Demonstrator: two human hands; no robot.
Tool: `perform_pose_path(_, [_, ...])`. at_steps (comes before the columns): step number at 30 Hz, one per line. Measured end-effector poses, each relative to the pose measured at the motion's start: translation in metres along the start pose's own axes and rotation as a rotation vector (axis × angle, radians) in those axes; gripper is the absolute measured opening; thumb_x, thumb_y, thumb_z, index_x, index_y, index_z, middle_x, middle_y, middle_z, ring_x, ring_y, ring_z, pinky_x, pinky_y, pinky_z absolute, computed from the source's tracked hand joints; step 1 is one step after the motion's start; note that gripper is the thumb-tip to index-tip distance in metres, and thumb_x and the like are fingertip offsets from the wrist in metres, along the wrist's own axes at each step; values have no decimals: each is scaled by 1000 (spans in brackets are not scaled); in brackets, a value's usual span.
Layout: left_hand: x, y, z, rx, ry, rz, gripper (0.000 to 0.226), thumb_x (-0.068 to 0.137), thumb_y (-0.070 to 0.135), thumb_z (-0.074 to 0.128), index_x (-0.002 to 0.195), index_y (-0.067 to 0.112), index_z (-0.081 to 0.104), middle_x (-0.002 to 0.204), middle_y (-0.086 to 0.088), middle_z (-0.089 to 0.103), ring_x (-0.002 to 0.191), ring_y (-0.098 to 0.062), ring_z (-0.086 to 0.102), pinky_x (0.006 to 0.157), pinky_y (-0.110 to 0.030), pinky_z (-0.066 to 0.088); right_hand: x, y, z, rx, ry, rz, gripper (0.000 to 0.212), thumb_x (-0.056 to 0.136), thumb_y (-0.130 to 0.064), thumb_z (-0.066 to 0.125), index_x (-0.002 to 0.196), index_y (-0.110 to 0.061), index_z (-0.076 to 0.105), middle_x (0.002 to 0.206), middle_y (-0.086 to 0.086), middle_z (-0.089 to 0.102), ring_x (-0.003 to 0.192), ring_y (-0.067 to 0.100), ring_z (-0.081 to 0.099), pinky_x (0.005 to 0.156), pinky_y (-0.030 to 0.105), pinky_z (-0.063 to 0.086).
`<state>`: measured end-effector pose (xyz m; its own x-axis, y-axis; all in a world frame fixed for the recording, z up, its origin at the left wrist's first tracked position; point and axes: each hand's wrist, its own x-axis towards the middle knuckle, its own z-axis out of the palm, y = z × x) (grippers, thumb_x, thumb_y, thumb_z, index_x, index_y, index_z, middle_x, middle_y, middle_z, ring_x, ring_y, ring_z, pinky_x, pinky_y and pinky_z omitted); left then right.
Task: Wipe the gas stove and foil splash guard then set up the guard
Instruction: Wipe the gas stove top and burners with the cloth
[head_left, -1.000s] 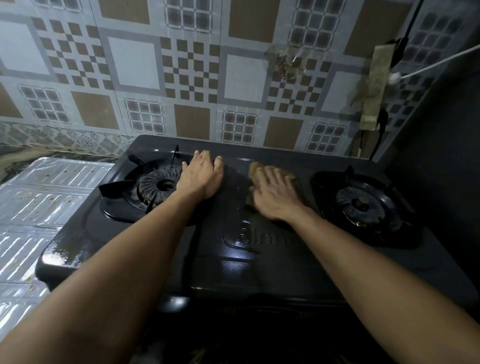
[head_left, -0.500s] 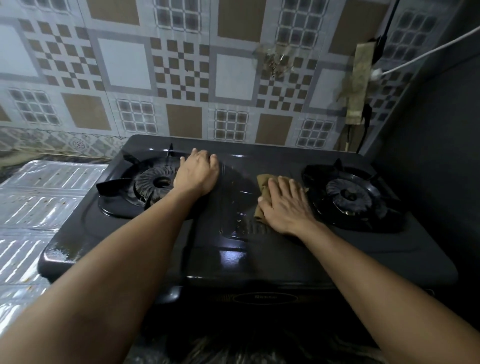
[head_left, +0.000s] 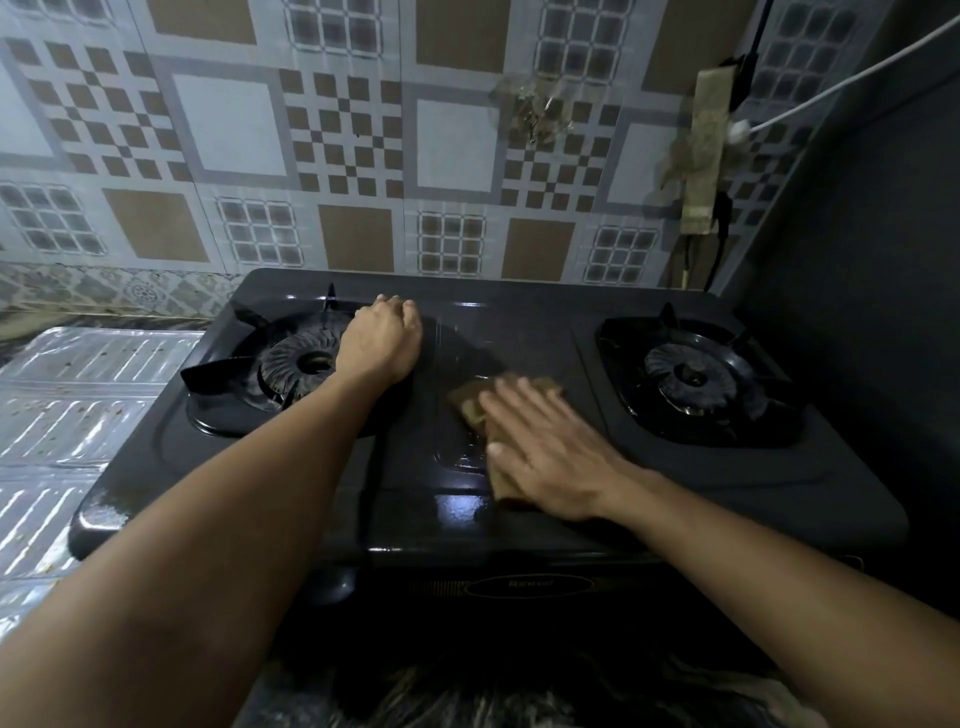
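A black two-burner gas stove (head_left: 524, 332) fills the middle of the view. My right hand (head_left: 550, 452) lies flat, fingers spread, pressing a brown cloth (head_left: 470, 402) onto the stove's centre panel near the front edge. My left hand (head_left: 382, 338) rests palm-down with curled fingers on the stove top, beside the left burner (head_left: 298, 364). The right burner (head_left: 693, 376) is uncovered. The foil splash guard (head_left: 78, 410) lies flat on the counter left of the stove, spotted with stains.
A patterned tiled wall (head_left: 337, 156) rises right behind the stove. A dark wall (head_left: 872, 260) closes off the right side, with cables and a taped strip (head_left: 704, 156) in the corner. The stove's front panel (head_left: 530, 587) faces me.
My right hand has slid the cloth from the back of the centre panel toward the front edge. My left hand has stayed beside the left burner.
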<state>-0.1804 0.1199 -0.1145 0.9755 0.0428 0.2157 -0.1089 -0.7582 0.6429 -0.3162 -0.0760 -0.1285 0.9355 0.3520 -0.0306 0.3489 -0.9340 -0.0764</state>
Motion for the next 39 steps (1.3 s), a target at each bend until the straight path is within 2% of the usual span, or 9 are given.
perform_pose_path(4, [-2, 1, 0, 14, 8, 16, 45, 101, 28, 26, 106, 2, 62, 123, -24, 58, 114, -45, 52, 100, -47, 39, 41, 16, -6, 50, -69, 242, 65, 100, -51, 18, 155, -21, 0, 163, 2, -10, 149, 24, -11, 120, 45, -6])
perform_pose_path(10, [-2, -1, -1, 15, 7, -6, 47, 100, 29, 25, 104, 1, 62, 120, -26, 59, 112, -46, 52, 96, -47, 40, 52, -36, 3, -44, -1, 4, 68, 95, -51, 18, 153, -16, 15, 162, 11, 7, 149, 28, 1, 120, 47, -1])
perform_pose_path(15, [-6, 2, -5, 93, -18, 15, 53, 103, 36, 23, 118, 4, 62, 132, -24, 55, 123, -43, 48, 109, -50, 34, -1, -41, 9, 6, 49, -93, 70, 92, -53, 14, 153, -19, 20, 163, 3, 9, 150, 21, 3, 121, 40, 0])
perform_pose_path(19, [-5, 1, -6, 256, 14, 123, 60, 102, 46, 21, 116, 4, 60, 131, -19, 57, 132, -35, 43, 113, -57, 25, -43, -11, 12, 21, 79, 100, 83, 81, -61, -2, 154, -26, 10, 163, -4, 2, 149, 15, -3, 121, 38, -1])
perform_pose_path(22, [-6, 4, -9, 392, 38, 256, 56, 102, 45, 25, 126, 6, 57, 146, -13, 46, 141, -32, 33, 116, -56, 19, -69, 12, 12, 27, 89, 292, 81, 82, -63, -1, 155, -27, 7, 163, -5, 0, 149, 14, -4, 120, 36, -3])
perform_pose_path(26, [-17, 12, -13, 495, 15, 407, 52, 101, 44, 30, 129, 8, 56, 148, -11, 44, 142, -29, 31, 115, -56, 19, -74, -5, 14, 14, 122, 434, 79, 85, -58, 2, 155, -23, 11, 163, -1, 4, 150, 20, 0, 121, 40, 0])
perform_pose_path(30, [-32, 16, -19, 433, -7, 450, 50, 101, 43, 33, 127, 7, 57, 144, -11, 48, 140, -28, 34, 115, -55, 21, -53, -72, 24, 0, 216, 154, 73, 93, -57, 10, 145, -16, 41, 155, 10, 34, 143, 32, 29, 117, 49, 21])
perform_pose_path(36, [-57, 30, -34, 315, -131, 493, 49, 101, 41, 35, 132, 8, 55, 155, -11, 36, 145, -27, 26, 118, -53, 16, -52, -103, 30, -26, 201, 14, 65, 93, -50, 25, 144, -15, 41, 153, 8, 37, 144, 29, 27, 117, 47, 21])
perform_pose_path(39, [-65, 34, -41, 315, -150, 537, 46, 101, 40, 34, 122, 9, 61, 144, -11, 49, 140, -28, 35, 114, -55, 23, -78, -69, 33, -65, 221, 51, 65, 90, -51, 38, 143, -15, 43, 151, 7, 41, 142, 27, 33, 115, 46, 28])
